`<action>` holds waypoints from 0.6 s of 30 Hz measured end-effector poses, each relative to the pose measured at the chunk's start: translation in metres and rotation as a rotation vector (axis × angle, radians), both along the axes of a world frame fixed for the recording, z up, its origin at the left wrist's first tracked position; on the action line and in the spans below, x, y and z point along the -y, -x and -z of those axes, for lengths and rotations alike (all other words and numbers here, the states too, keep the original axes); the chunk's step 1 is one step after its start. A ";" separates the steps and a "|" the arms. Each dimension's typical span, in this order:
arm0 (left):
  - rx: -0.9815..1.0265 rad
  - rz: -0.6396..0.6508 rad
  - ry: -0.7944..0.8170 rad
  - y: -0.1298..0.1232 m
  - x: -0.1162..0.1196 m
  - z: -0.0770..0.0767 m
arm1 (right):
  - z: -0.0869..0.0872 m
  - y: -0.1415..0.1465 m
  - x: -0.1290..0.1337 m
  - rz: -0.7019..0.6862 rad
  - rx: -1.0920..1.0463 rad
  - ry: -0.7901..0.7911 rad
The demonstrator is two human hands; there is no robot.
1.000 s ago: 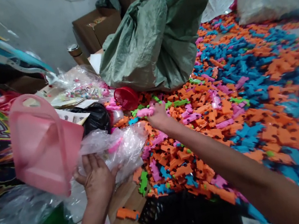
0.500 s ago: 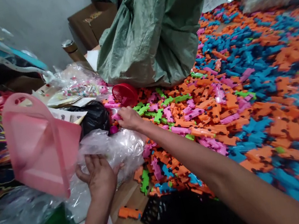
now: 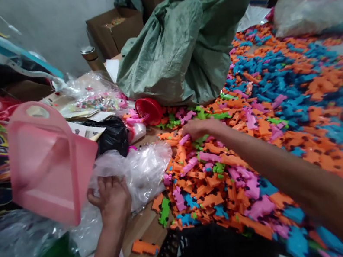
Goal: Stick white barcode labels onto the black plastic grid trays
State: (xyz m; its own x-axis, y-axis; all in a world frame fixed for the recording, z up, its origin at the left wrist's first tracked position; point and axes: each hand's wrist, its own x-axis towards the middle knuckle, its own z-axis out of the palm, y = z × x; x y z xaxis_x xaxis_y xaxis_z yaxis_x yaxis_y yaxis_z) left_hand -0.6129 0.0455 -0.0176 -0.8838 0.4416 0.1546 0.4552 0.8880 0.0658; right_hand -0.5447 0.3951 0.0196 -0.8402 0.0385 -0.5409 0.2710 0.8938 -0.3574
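Note:
My left hand [image 3: 112, 197] is at the edge of a crumpled clear plastic bag [image 3: 145, 168], its fingers bent into the film and the thumb at the left. Over the near part of a heap of small plastic toy cars, my right hand [image 3: 197, 128] reaches down with fingers closed around the end of a pink toy car [image 3: 184, 140]; its fingertips are partly hidden. Orange toy cars [image 3: 212, 198] make up most of the heap, with pink, green and blue ones mixed in. Behind my right hand, a red plastic basket [image 3: 152, 110] lies tipped on its side.
A pink plastic scoop [image 3: 44, 167] stands left of my left hand, with a black plastic bag [image 3: 116, 133] behind it. A large green sack [image 3: 173, 58] rises at the back beside a thermos [image 3: 92, 60] and a cardboard box [image 3: 116, 32]. One orange toy car [image 3: 144, 247] lies apart on wood.
My right hand has moved right, from beside the red basket onto the toy heap. My left hand has turned and its spread fingers have bent into the clear bag. The view has shifted slightly.

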 end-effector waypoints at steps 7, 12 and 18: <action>0.030 0.028 -0.041 -0.018 -0.004 -0.028 | -0.012 0.028 0.009 0.075 -0.036 -0.032; 0.152 0.159 -0.245 -0.098 0.007 -0.066 | 0.036 0.015 0.047 0.089 -0.135 -0.153; 0.879 -0.233 -0.013 -0.129 -0.032 -0.016 | 0.034 -0.020 0.051 0.047 -0.101 -0.124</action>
State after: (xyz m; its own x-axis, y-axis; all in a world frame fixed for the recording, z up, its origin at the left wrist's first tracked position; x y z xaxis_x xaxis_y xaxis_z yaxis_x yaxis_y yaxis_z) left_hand -0.4837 0.0779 -0.0014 -0.7526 0.2394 -0.6135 0.0452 0.9482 0.3146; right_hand -0.5248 0.3442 -0.0140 -0.8860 0.1403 -0.4420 0.2816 0.9200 -0.2725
